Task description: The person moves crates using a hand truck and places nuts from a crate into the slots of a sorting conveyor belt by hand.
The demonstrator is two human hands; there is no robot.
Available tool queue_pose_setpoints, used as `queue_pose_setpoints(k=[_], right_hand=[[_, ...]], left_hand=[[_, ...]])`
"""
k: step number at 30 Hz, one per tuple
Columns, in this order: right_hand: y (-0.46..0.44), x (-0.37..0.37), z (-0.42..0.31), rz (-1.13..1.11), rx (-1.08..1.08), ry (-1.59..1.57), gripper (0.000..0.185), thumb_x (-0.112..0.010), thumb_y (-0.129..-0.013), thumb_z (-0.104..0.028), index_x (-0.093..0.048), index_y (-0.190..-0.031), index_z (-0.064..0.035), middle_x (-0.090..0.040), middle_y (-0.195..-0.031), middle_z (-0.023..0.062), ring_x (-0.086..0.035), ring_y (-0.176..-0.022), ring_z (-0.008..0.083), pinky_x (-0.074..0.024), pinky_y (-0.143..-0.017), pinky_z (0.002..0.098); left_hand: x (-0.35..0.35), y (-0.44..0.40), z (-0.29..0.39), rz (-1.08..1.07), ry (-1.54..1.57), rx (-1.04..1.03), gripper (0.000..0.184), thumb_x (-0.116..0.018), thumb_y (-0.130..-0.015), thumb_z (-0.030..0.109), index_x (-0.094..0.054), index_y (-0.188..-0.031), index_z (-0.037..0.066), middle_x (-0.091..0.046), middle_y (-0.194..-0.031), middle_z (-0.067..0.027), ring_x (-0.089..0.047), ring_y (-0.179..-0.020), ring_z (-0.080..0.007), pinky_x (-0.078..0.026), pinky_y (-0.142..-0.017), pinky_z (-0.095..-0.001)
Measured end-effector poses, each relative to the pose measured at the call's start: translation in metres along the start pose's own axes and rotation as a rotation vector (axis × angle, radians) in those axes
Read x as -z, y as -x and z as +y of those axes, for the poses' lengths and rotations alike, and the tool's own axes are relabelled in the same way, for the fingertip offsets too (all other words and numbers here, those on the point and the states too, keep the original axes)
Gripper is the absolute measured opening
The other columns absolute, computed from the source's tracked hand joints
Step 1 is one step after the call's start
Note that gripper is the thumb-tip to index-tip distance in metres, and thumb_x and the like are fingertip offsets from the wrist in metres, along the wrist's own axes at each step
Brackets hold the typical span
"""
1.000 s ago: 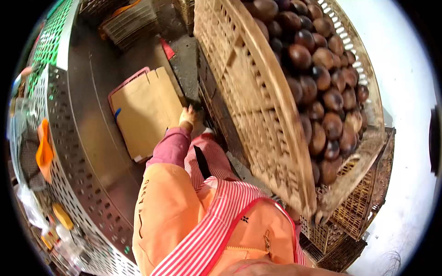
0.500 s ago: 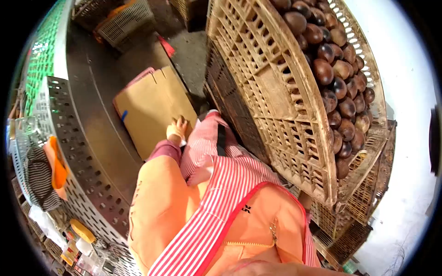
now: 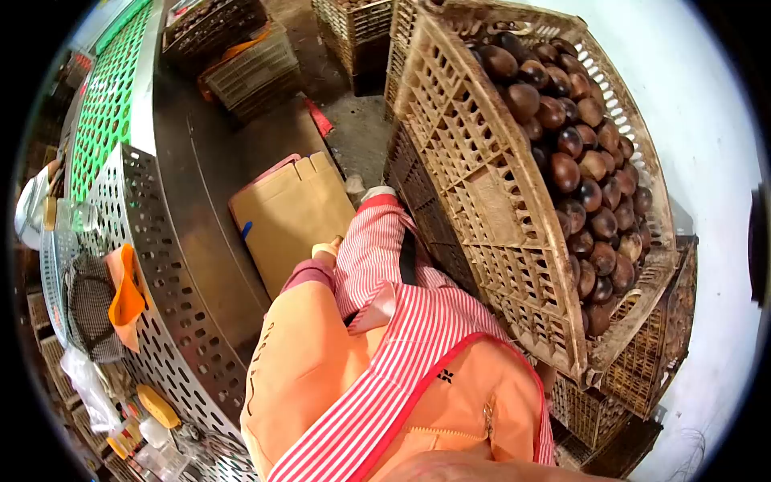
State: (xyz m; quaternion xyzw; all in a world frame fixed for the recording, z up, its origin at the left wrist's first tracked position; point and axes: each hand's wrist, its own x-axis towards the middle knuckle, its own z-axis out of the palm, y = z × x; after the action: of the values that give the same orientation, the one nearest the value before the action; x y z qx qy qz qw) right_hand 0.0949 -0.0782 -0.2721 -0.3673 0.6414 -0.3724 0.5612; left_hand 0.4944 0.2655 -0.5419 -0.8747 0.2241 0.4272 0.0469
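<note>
My left hand (image 3: 328, 247) is low beside my striped apron, at the near right edge of a flattened cardboard sheet (image 3: 293, 201). Its fingers are mostly hidden, so I cannot make out a grip. The cardboard is brown, with a short blue mark on its left side and notches in its far edge. My right hand is out of sight. To my right, a dirty beige plastic crate (image 3: 482, 201) holds many shiny, dark brown, egg-shaped items (image 3: 590, 193).
More crates (image 3: 418, 201) are stacked beneath the full one, against a white wall (image 3: 715, 241). A perforated metal panel (image 3: 173, 297) runs along my left, with an orange cloth (image 3: 124, 297) and a green mesh tray (image 3: 104, 112). Further crates (image 3: 253, 72) stand on the floor ahead.
My left hand has drawn back from the top of the cardboard to its near edge beside my leg, its fingers now less visible. The whole view has shifted, showing more ahead.
</note>
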Motion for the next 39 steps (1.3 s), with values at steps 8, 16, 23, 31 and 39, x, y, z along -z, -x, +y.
queue_pose_setpoints(k=[8,16,23,31,39], right_hand=[[0.016,-0.036,0.005,0.086,-0.027,-0.030,0.061,-0.052,-0.095,-0.045,-0.045,-0.139,-0.0038,-0.050,-0.137,0.0151,-0.048,-0.125,0.0302,-0.0365,-0.108,0.0404],[0.060,-0.140,-0.006,0.222,-0.060,0.031,0.061,-0.053,-0.095,-0.045,-0.045,-0.139,-0.0038,-0.051,-0.137,0.0157,-0.048,-0.125,0.0305,-0.0367,-0.108,0.0403],[0.097,-0.228,-0.029,0.254,-0.083,0.130,0.060,-0.053,-0.094,-0.044,-0.046,-0.139,-0.0038,-0.051,-0.137,0.0163,-0.048,-0.125,0.0308,-0.0368,-0.107,0.0401],[0.100,-0.272,-0.038,0.215,-0.091,0.196,0.060,-0.053,-0.094,-0.044,-0.046,-0.138,-0.0037,-0.051,-0.136,0.0169,-0.049,-0.125,0.0311,-0.0370,-0.107,0.0400],[0.075,-0.287,-0.020,0.095,-0.092,0.219,0.060,-0.053,-0.094,-0.043,-0.047,-0.138,-0.0037,-0.052,-0.136,0.0175,-0.049,-0.125,0.0313,-0.0371,-0.107,0.0398]], left_hand=[[0.225,-0.076,0.022,0.506,0.445,-0.364,0.036,-0.053,-0.092,0.029,-0.063,-0.117,0.005,-0.066,-0.116,-0.0173,-0.063,-0.108,-0.0341,-0.051,-0.088,-0.0400],[0.428,0.020,0.204,-0.022,1.165,-1.307,0.056,-0.052,-0.096,0.045,-0.048,-0.136,0.005,-0.057,-0.126,-0.0165,-0.055,-0.117,-0.0319,-0.043,-0.106,-0.0401],[0.428,0.043,0.204,0.120,0.897,-1.365,0.060,-0.045,-0.099,0.047,-0.043,-0.136,0.001,-0.048,-0.128,-0.0216,-0.047,-0.121,-0.0341,-0.038,-0.103,-0.0400],[0.436,0.045,0.204,0.043,0.725,-1.256,0.064,-0.037,-0.100,0.051,-0.038,-0.141,0.002,-0.049,-0.131,-0.0273,-0.048,-0.122,-0.0418,-0.039,-0.102,-0.0438],[0.427,0.038,0.209,0.046,0.788,-1.292,0.060,-0.040,-0.100,0.048,-0.038,-0.139,0.001,-0.049,-0.130,-0.0248,-0.049,-0.121,-0.0377,-0.040,-0.101,-0.0411]])
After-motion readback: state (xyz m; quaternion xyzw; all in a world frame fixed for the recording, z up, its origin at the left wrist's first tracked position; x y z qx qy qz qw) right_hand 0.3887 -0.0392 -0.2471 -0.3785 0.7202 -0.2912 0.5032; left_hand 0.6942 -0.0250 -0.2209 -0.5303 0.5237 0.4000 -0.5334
